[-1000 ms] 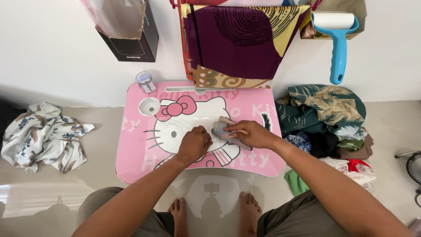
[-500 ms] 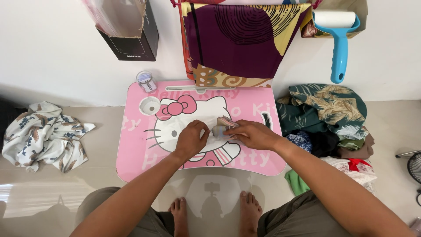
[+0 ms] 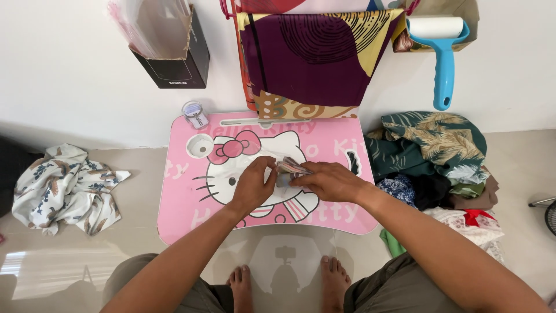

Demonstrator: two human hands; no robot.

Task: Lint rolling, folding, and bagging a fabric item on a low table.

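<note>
Pinching 1 small folded cloth (image 3: 289, 169) mid-counter (image 3: 191, 220), I'd keep its edges aligned and press flat | left hand (image 3: 255, 185) and right hand (image 3: 327, 181), 2 hands together, clamped on it | 1 jar (image 3: 195, 115), 1 lint roller (image 3: 443, 52), 2 cloth piles (image 3: 63, 185) (image 3: 431, 150).

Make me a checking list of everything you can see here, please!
Surface: pink cartoon-cat lap table on a pale tiled floor.
Job's things: small folded cloth piece, pinched between both hands.
Clutter: patterned cloth heap on the left; pile of clothes on the right; small jar at the table's back edge.
Hands: left hand and right hand meet at the table's middle.
Cables: nothing seen.
Surroundings: white wall, hanging purple fabric, blue lint roller, black box of clear bags.
</note>
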